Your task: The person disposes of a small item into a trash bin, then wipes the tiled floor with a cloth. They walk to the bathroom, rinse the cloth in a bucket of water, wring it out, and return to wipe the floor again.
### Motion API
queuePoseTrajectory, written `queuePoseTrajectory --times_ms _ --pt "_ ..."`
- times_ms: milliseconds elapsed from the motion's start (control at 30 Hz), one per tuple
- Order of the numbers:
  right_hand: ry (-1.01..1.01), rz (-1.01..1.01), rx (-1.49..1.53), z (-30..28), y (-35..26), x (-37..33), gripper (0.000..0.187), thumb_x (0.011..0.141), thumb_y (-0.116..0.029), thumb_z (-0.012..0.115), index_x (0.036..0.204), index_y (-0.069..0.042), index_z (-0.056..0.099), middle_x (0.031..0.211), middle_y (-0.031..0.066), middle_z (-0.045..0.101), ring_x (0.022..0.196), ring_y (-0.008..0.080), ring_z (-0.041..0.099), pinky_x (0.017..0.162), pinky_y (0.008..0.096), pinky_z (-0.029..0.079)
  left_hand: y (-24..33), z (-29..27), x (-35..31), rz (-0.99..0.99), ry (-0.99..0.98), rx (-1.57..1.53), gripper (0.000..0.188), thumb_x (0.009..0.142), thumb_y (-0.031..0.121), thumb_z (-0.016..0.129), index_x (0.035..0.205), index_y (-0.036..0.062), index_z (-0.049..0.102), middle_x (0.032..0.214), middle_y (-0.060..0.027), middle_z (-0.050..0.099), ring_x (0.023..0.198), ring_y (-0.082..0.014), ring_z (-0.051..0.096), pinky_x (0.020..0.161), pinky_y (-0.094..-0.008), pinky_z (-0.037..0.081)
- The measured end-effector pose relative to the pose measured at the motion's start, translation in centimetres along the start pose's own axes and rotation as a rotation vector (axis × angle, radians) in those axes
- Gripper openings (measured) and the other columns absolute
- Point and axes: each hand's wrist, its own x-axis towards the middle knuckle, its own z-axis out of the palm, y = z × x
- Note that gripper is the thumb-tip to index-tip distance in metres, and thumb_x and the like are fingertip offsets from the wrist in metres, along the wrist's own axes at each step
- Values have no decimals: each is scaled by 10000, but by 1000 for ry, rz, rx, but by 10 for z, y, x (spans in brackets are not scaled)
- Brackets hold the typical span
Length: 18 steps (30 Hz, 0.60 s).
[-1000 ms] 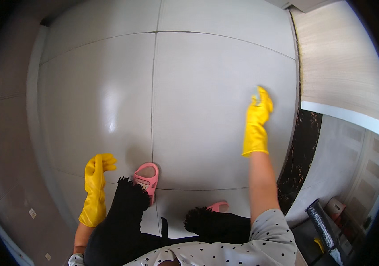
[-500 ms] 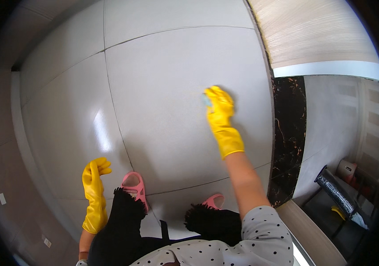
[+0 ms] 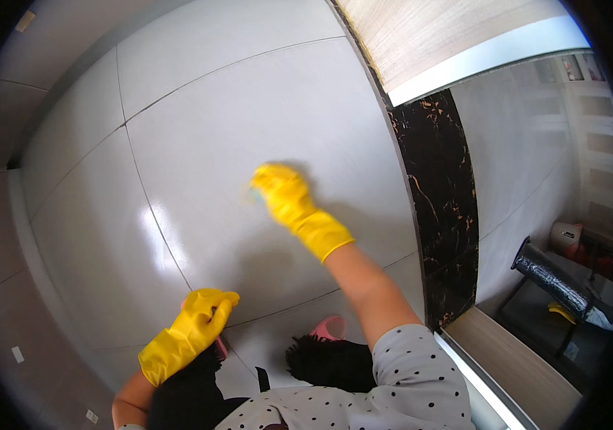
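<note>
Near the middle of the pale tiled floor [image 3: 199,143], my right hand [image 3: 281,192] in a yellow rubber glove presses down with its fingers closed. A small pale blue-green cleaning pad [image 3: 256,193] peeks out at the fingertips; most of it is hidden, and the fingers are slightly blurred. My left hand [image 3: 205,315], in a matching glove, hovers over or rests by my left knee, just above a pink sandal [image 3: 221,349]. Its fingers are loosely bent, with a gap by the thumb, and nothing shows in them.
A black marble strip [image 3: 439,193] borders the tiles on the right. Beyond it are a wood-grain panel [image 3: 457,36] with a white edge and a black plastic-wrapped roll [image 3: 554,276]. My other pink sandal [image 3: 331,327] stands below my right forearm. Brown tiles [image 3: 5,287] lie far left.
My right hand has swept left and slightly nearer over the tile with the pad. My left hand has moved right and down to my left knee. The view has shifted and turned.
</note>
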Motion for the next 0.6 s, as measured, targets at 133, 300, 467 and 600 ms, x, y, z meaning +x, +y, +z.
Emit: queuePoseTrajectory --times_ms 133,300,467,600 --pt "207 31 -242 -52 45 7 173 776 -127 705 947 -101 720 1046 121 694 993 328 648 908 422 504 35 1 -5 233 -37 98 227 905 159 580 1036 2 680 834 -179 660 778 -342 629 698 -409 492" --pt "44 -159 -184 7 -15 11 204 790 -178 609 975 -123 672 1067 109 668 1037 316 617 942 421 473 62 14 -10 284 -179 179 188 885 108 621 1035 18 686 848 -151 663 805 -335 627 746 -383 500" --pt "-57 -268 -174 65 -15 22 247 807 -238 595 1024 -150 672 1203 51 620 1170 245 546 1051 430 388 109 9 10 263 -215 245 177 840 67 664 1006 13 687 793 -150 631 734 -337 607 665 -391 480" --pt "246 -49 -187 44 41 61 207 828 -232 639 1004 -142 699 1112 62 660 1095 284 589 988 418 435 107 -1 53 382 -95 330 163 827 36 654 984 1 680 770 -149 604 707 -332 588 616 -413 455"
